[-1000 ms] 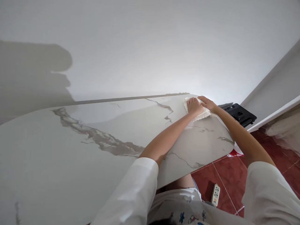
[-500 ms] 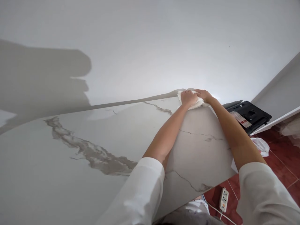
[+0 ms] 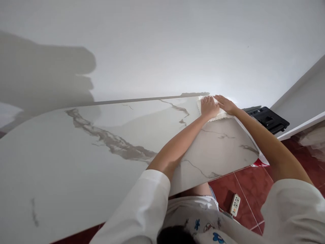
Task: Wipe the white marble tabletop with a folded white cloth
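A person in white sleeves leans across a marble-patterned bench [image 3: 76, 162], both hands at a white cloth [image 3: 221, 116] near the far right corner, beside the wall [image 3: 152, 44]. The left hand [image 3: 210, 107] bears down on the cloth, fingers bent and close together; whether they pinch the fabric cannot be told. The right hand [image 3: 226, 104] rests at the cloth's right side, fingers extended and lying together. The step in hand appears to be wiping along the back edge; the next move seems to call for even pressure and a flat cloth. A power strip [image 3: 235, 205] lies on the tiled floor [image 3: 254, 184].
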A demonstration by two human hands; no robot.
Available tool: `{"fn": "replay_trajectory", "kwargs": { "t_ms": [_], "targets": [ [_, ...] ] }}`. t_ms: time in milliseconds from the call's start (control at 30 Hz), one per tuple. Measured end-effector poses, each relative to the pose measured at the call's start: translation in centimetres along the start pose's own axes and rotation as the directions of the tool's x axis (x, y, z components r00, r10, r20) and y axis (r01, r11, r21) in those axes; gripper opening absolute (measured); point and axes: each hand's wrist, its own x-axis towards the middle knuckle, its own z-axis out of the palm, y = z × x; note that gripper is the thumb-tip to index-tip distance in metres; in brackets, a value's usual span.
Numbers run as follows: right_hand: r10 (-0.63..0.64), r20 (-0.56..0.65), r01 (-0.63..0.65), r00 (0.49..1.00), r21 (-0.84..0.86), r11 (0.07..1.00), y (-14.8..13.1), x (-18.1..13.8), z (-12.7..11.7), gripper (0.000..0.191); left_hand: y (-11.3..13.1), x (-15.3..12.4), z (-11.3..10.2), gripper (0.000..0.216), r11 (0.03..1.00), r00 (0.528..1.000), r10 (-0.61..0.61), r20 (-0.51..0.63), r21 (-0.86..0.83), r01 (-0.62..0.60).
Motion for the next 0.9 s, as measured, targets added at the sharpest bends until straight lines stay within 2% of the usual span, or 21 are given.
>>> {"fn": "replay_trajectory", "kwargs": {
  "t_ms": [100,267,400,533,633,700,800,900],
  "targets": [
    [0.031,0.008,-0.031,0.999,-0.006,0.999,-0.9,-3.4,-0.5,0.072,1.6,-2.7,0.1,0.052,1.000,1.000,0.017,-0.013,0.008,-0.017],
    [-0.004,-0.045,0.004,0.999,0.005,1.000,-2.9,-9.5,-1.3,0.071,4.3,-8.0,-0.1,0.052,0.998,0.996,0.065,-0.066,0.004,-0.064],
    [0.014,-0.036,-0.014,0.999,-0.010,1.000,-5.4,-14.0,-1.9,0.073,5.9,-12.3,-0.8,0.056,0.994,0.992,0.107,-0.074,-0.019,-0.109],
    [0.042,0.014,-0.042,0.999,-0.037,0.998,-8.8,-17.5,-2.4,0.065,6.2,-16.7,-1.8,0.061,0.989,0.991,0.128,-0.039,-0.074,-0.131],
    [0.016,0.054,-0.013,0.998,-0.049,0.999,-12.0,-19.2,-2.7,0.062,5.0,-20.1,-2.8,0.062,0.985,0.987,0.155,-0.039,-0.075,-0.158],
    [-0.039,0.075,0.043,0.996,-0.047,0.998,-14.6,-19.7,-2.6,0.062,3.3,-22.1,-3.7,0.062,0.980,0.981,0.188,-0.042,-0.056,-0.190],
    [-0.090,0.062,0.094,0.994,-0.065,0.993,-19.0,-19.4,-1.8,0.064,-0.4,-24.6,-5.4,0.060,0.971,0.971,0.236,-0.025,-0.032,-0.237],
    [-0.098,-0.001,0.097,0.995,-0.066,0.993,-24.3,-17.8,-0.4,0.065,-5.1,-26.5,-8.0,0.061,0.970,0.969,0.245,0.045,-0.014,-0.244]
  ]
}}
